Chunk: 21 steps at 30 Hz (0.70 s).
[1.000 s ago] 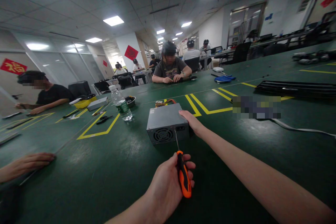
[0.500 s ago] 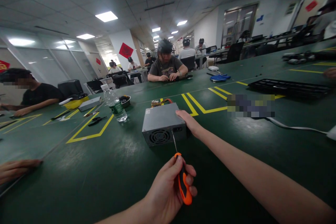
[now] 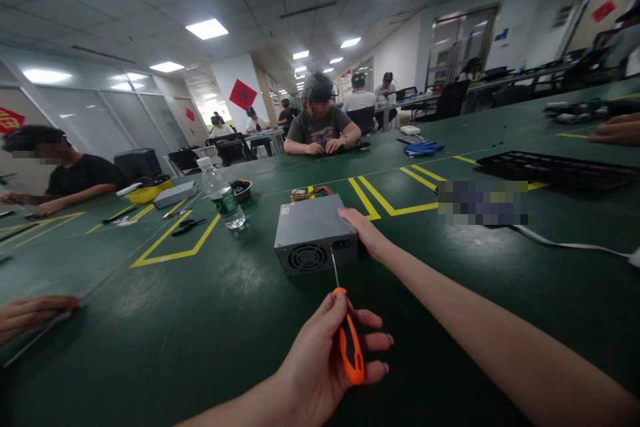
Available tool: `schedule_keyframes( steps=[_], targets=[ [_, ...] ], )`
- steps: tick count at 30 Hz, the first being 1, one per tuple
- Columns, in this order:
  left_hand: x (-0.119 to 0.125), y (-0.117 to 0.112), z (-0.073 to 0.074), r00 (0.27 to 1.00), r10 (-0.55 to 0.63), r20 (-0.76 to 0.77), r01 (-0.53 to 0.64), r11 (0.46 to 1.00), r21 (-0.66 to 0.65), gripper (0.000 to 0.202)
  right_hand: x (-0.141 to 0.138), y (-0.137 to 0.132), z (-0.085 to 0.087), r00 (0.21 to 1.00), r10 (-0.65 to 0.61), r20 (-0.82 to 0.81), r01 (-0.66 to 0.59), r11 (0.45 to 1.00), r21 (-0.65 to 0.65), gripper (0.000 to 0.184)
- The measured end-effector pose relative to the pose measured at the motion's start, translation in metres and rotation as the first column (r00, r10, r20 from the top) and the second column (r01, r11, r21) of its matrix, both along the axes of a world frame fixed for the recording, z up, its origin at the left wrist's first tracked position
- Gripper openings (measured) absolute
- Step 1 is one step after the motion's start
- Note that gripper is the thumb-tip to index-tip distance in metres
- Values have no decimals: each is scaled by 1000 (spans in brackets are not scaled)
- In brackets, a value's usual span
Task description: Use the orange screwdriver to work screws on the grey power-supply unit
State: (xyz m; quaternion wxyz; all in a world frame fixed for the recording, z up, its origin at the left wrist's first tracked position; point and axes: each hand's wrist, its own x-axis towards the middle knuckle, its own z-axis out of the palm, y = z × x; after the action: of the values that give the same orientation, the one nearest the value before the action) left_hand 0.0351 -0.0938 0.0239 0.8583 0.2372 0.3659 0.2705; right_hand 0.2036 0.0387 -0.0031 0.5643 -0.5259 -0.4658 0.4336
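A grey computer power supply [image 3: 310, 223] lies on the green table with its fan grille towards me. My right hand [image 3: 367, 233] steadies its right side, thumb on the top edge; the other fingers are mostly hidden behind the casing. In my left hand [image 3: 325, 347] is an orange and black screwdriver [image 3: 354, 353], pinched between thumb and forefinger while the other fingers stretch out loosely. The screwdriver's tip meets the back panel between the fan grille and the power socket. Coloured cables [image 3: 313, 193] come out at the far side of the unit.
A water bottle [image 3: 223, 197] stands left of the unit, near a round bowl [image 3: 243, 191]. Yellow tape [image 3: 165, 260] marks the table. To the right lie a black slotted panel [image 3: 555, 170] and a white cable [image 3: 565, 247]. A co-worker's hand [image 3: 37, 317] rests at left; another person [image 3: 320, 120] sits opposite.
The fingers of my left hand have opened out from the screwdriver's handle, with thumb and forefinger still on it. The power supply and my right hand keep their places; the view has shifted slightly.
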Motion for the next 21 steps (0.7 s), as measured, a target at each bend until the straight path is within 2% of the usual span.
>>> schedule_keyframes(
  steps=[2,7,11,15,21],
  targets=[
    [0,-1,0,999,-39,-22,39,999,-2,30,0,-1,1,1000,0,3,0,1000,-7,39],
    [1,0,3,998,-9,62,11,999,-34,36,1,-1,1,1000,2,10,-2,1000,-18,40],
    [2,0,4,998,-14,66,19,998,-68,31,1,-2,0,1000,12,10,-11,1000,-27,43],
    [-1,-1,0,997,-25,78,27,999,-31,22,0,-3,2,1000,6,10,-6,999,-32,45],
    [-2,-4,3,998,-25,51,24,999,30,27,1,0,-1,1000,-1,2,1,1000,-26,44]
  ],
)
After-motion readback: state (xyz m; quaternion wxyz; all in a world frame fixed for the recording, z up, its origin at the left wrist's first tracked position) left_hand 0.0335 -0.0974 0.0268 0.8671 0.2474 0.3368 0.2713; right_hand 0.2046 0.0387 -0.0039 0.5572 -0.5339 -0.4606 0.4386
